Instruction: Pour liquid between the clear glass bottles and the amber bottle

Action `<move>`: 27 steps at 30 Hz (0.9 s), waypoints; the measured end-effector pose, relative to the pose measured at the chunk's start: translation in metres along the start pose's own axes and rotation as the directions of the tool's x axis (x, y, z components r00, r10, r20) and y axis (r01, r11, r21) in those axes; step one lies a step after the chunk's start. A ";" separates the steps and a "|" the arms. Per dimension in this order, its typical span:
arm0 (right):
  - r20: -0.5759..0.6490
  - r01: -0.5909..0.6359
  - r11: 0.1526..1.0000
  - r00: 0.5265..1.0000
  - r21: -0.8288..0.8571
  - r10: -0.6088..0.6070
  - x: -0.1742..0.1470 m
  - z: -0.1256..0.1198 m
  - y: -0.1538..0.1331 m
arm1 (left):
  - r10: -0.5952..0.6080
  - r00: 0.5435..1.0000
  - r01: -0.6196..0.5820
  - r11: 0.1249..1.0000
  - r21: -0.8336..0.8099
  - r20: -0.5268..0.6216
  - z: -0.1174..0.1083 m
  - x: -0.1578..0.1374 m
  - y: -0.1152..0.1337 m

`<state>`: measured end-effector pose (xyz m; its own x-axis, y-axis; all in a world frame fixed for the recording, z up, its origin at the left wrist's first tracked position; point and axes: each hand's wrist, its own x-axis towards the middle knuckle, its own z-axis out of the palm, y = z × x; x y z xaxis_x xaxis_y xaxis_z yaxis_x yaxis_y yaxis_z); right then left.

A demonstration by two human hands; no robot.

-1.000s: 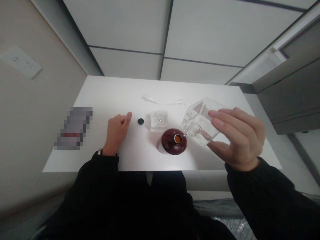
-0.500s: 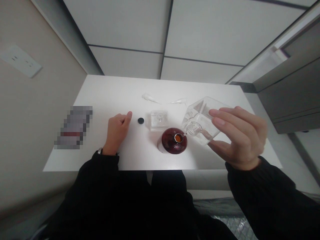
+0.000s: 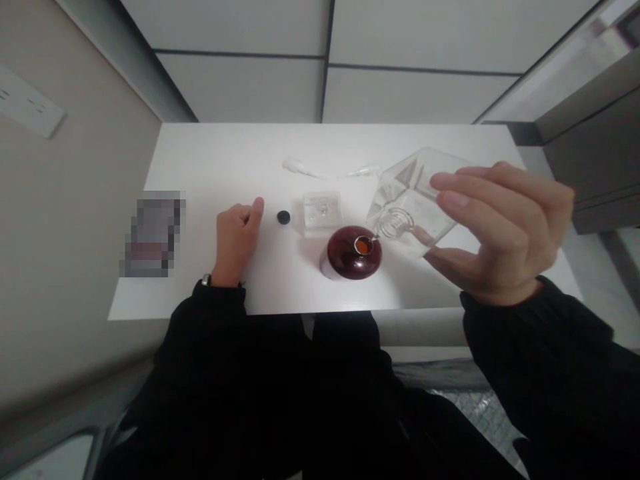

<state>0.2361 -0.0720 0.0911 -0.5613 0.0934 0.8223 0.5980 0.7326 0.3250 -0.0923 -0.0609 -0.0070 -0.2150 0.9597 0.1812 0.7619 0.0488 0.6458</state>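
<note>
My right hand (image 3: 510, 233) is wrapped round a clear square bottle (image 3: 425, 193), tilted with its threaded neck pointing down and left. That neck is just beside the open mouth of a dark reddish-brown round bottle (image 3: 350, 260), and a thin glint of liquid shows between the two. The brown bottle stands upright, an amber glow inside its mouth. On the tabletop to the left rests my left hand (image 3: 237, 237), curled into a fist with the thumb along the top and nothing visible in it. Close to its thumb lies a small black cap (image 3: 283, 217).
Behind the brown bottle sits a clear square glass piece (image 3: 323, 212). Farther back lie two translucent tapered pieces (image 3: 303, 167). A pixelated flat object (image 3: 153, 233) is at the left of the white table (image 3: 215, 157), near the wall (image 3: 110, 133).
The whole view has shifted, so the table sits higher in the picture. My right hand still tilts the clear bottle by the brown bottle's mouth; my left fist stays put on the table.
</note>
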 end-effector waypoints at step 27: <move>-0.010 0.053 0.999 0.999 0.014 -0.052 0.004 0.000 0.002 | 0.014 1.000 -0.014 1.000 0.018 0.004 0.000 0.001 -0.003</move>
<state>0.2354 -0.0697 0.0950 -0.5862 0.0482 0.8087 0.5599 0.7456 0.3614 -0.0945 -0.0599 -0.0090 -0.2018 0.9614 0.1869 0.7758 0.0405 0.6297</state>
